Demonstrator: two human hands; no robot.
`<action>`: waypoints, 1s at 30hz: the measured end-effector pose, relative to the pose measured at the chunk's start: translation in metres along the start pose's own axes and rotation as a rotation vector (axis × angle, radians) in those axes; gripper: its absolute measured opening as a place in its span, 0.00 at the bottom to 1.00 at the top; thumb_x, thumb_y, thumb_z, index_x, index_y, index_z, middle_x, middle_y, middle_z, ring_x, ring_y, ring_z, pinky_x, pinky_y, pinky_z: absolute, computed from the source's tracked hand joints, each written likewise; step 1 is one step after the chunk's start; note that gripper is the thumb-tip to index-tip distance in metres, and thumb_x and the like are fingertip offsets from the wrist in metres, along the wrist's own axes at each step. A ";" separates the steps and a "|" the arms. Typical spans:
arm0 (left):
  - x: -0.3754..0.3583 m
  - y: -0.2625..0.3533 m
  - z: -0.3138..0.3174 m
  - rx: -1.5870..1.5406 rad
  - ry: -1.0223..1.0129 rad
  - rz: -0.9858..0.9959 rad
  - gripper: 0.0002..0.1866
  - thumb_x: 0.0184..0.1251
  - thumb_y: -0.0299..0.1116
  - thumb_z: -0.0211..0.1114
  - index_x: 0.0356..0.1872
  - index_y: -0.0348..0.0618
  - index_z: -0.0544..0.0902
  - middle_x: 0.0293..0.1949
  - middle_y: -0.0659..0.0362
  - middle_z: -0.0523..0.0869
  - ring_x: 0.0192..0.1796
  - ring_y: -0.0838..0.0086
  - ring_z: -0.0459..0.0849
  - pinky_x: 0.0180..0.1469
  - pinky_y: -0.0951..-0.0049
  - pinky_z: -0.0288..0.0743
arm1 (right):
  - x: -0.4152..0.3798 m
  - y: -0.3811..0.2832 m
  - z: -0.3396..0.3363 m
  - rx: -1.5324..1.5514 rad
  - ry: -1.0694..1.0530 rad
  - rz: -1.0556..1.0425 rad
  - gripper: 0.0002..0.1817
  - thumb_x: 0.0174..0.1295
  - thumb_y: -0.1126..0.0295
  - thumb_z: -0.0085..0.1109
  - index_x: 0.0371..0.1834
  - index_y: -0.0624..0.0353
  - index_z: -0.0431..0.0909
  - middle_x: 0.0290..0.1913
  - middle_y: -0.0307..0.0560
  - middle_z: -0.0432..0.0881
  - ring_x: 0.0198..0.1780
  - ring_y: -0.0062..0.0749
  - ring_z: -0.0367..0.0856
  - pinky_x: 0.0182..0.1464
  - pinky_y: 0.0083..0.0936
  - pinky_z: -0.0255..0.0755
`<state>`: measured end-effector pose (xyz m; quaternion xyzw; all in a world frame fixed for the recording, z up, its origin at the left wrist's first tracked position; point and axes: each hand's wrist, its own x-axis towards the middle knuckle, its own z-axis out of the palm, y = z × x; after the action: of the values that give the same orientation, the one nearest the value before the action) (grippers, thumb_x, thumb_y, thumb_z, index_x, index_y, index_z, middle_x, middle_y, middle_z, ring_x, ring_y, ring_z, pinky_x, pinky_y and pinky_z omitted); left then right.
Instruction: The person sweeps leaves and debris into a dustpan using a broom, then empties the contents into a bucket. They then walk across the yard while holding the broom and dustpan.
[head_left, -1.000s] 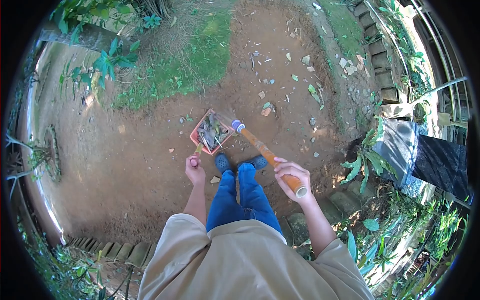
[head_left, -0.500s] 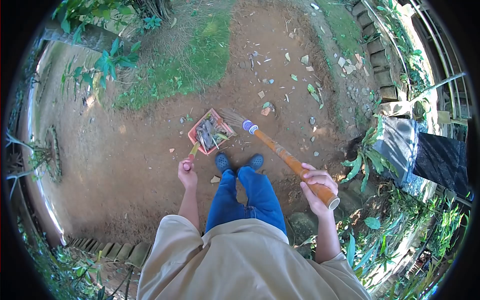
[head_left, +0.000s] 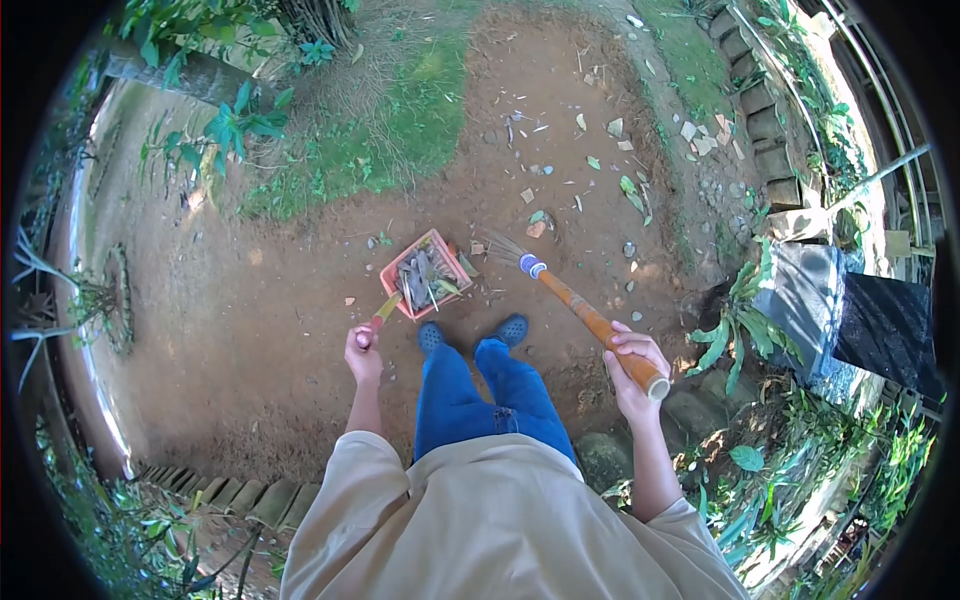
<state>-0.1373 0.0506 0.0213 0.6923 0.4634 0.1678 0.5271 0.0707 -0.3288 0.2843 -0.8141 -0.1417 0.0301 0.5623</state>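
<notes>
My left hand [head_left: 363,352] is closed around the handle of an orange-red dustpan [head_left: 392,272] resting on the dirt ahead of my feet. Grey dry leaves and bits of green leaf [head_left: 425,277] lie in the pan. In my right hand [head_left: 638,370] is a stick broom [head_left: 580,308] with a thick bamboo handle and a purple-and-white binding. Its thin bristles [head_left: 503,247] point at the ground to the right of the pan, apart from its rim. A few leaf scraps lie between bristles and pan.
Scattered leaves, stones and litter lie on the bare dirt [head_left: 545,90] ahead. A mossy grass patch [head_left: 370,150] is at the upper left. Edging blocks [head_left: 765,130] and a broad-leaved plant [head_left: 735,315] stand at right, beside black sheeting [head_left: 885,325].
The broom's bristles have moved right, away from the dustpan's rim. The pan has shifted slightly, and my feet are wider apart.
</notes>
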 end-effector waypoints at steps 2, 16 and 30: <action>0.003 -0.008 -0.006 0.018 -0.005 0.009 0.13 0.59 0.10 0.62 0.38 0.41 0.77 0.44 0.59 0.85 0.48 0.74 0.81 0.55 0.73 0.74 | -0.006 0.005 0.006 -0.021 0.013 -0.003 0.12 0.51 0.88 0.67 0.32 0.61 0.76 0.42 0.49 0.85 0.58 0.46 0.83 0.62 0.40 0.74; 0.052 -0.071 -0.064 0.083 -0.067 -0.001 0.13 0.58 0.11 0.63 0.38 0.41 0.77 0.41 0.58 0.86 0.45 0.72 0.82 0.53 0.72 0.75 | -0.063 0.010 0.122 -0.229 0.076 -0.017 0.11 0.51 0.88 0.66 0.32 0.62 0.77 0.41 0.50 0.85 0.57 0.45 0.84 0.60 0.38 0.76; 0.050 -0.096 -0.093 0.171 -0.122 0.003 0.13 0.57 0.13 0.62 0.38 0.43 0.77 0.42 0.56 0.86 0.47 0.67 0.83 0.53 0.70 0.75 | -0.101 -0.054 0.176 0.130 -0.039 0.093 0.13 0.51 0.90 0.66 0.34 0.62 0.77 0.42 0.49 0.85 0.57 0.47 0.84 0.62 0.41 0.76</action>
<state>-0.2233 0.1461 -0.0404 0.7444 0.4420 0.0857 0.4931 -0.0733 -0.1787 0.2586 -0.7809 -0.1122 0.0812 0.6091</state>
